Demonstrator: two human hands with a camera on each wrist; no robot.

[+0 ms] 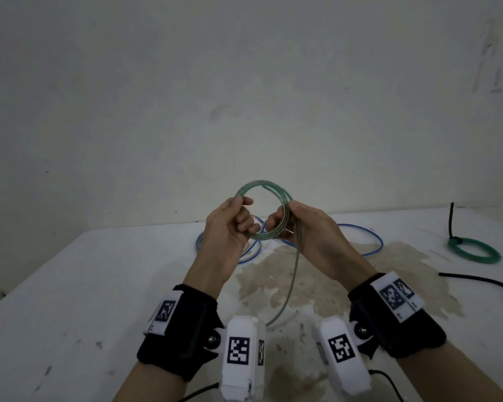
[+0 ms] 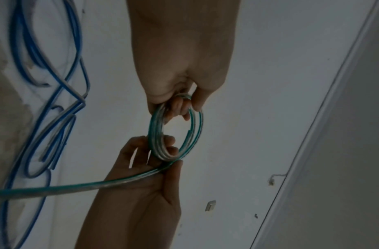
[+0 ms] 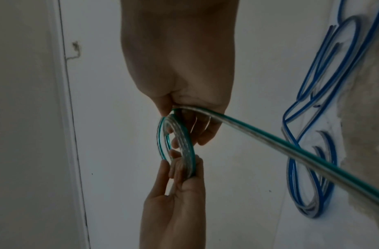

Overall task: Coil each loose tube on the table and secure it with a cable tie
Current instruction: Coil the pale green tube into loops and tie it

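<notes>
Both hands are holding the green-striped tube (image 1: 263, 211) up above the table (image 1: 70, 285), its coil sitting at 12 o'clock from the wrists. The left hand (image 1: 227, 224) is pinching the loops at 9 o'clock, fingers clamped on them; the right hand (image 1: 311, 230) is curling round the coil at 3 o'clock, feeding the loose tail (image 1: 291, 280). Best to be keeping each turn the same size — the left pinch staying firm, the tail sliding slack through the right fingers (image 2: 169, 139).

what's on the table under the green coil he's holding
Under the green coil lies the loose blue tube on the table. Both hands cover its middle, so its full layout is hidden.
</notes>
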